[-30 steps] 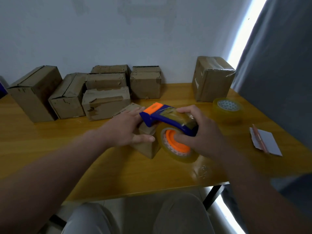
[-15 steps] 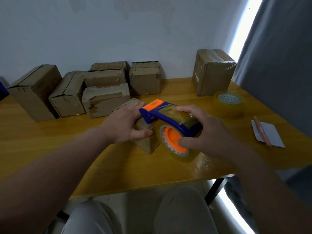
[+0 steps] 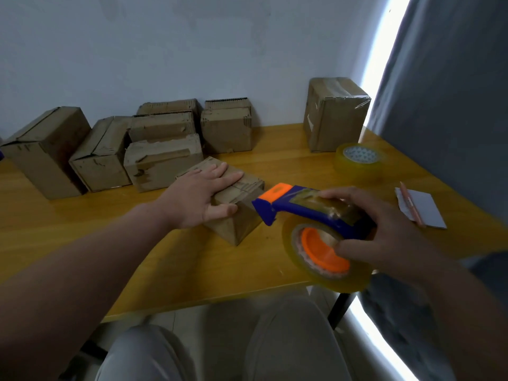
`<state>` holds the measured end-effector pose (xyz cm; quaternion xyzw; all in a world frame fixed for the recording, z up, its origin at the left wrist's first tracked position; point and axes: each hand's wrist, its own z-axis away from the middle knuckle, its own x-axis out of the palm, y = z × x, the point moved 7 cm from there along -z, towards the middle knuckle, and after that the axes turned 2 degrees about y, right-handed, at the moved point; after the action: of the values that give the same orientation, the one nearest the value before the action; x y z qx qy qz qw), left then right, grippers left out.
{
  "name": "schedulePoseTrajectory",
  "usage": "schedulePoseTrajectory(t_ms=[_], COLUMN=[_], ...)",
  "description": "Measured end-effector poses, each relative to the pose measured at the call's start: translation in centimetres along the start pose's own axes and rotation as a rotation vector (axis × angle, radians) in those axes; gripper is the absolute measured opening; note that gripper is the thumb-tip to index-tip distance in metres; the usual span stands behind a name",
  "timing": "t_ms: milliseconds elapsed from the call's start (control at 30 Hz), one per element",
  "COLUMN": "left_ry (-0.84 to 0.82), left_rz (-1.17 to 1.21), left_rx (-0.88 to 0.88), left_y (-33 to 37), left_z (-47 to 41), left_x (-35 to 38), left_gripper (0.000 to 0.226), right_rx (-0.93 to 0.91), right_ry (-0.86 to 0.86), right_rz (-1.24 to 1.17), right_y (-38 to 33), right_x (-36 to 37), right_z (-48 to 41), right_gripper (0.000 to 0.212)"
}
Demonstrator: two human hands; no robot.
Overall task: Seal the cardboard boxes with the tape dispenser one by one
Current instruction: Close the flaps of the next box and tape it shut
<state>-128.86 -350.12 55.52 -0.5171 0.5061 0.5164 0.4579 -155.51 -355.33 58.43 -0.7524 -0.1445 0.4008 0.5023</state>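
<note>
A small cardboard box (image 3: 242, 213) lies in the middle of the yellow wooden table (image 3: 82, 229). My left hand (image 3: 202, 193) rests flat on its top, thumb against the near side, fingers spread. My right hand (image 3: 384, 229) grips a blue and orange tape dispenser (image 3: 308, 213) loaded with a clear tape roll (image 3: 321, 254). The dispenser hangs to the right of the box, its orange nose pointing at the box's right edge, just apart from it.
Several cardboard boxes (image 3: 162, 160) stand in a row along the back wall, a taller taped box (image 3: 334, 116) at the back right. A spare tape roll (image 3: 358, 160) and a white paper with a pencil (image 3: 420, 210) lie on the right. The table's front edge is close to my knees.
My right hand has pulled the dispenser off the box's top, to the right and toward me. My left hand now lies flatter on the box top.
</note>
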Motion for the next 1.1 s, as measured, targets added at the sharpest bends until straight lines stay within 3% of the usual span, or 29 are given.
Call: schedulePoseTrajectory(t_ms=[400, 600, 733, 867, 1000, 1100], left_ry=[-0.092, -0.132, -0.098, -0.070, -0.052, -0.039], left_rz=[-0.029, 0.095, 0.139, 0.117, 0.112, 0.107], left_rx=[-0.014, -0.042, -0.082, -0.072, -0.075, -0.085], left_y=[0.7, 1.3, 1.8, 2.0, 2.0, 1.9], left_z=[0.1, 0.3, 0.2, 0.3, 0.4, 0.4], left_x=[0.1, -0.1, 0.0, -0.1, -0.1, -0.2], left_gripper=[0.076, 0.072, 0.061, 0.062, 0.064, 0.065], right_rx=[0.058, 0.124, 0.192, 0.278, 0.342, 0.453], right_ry=[-0.039, -0.024, 0.006, 0.007, -0.035, -0.040], right_rz=[0.231, 0.318, 0.268, 0.237, 0.103, 0.074], right_y=[-1.1, -1.6, -1.6, -1.5, -0.8, 1.3], right_x=[1.8, 2.1, 1.7, 1.8, 1.9, 2.1], right_z=[-1.4, -3.6, -4.7, -5.2, -5.2, -4.7], right_gripper=[0.061, 0.050, 0.045, 0.057, 0.029, 0.025])
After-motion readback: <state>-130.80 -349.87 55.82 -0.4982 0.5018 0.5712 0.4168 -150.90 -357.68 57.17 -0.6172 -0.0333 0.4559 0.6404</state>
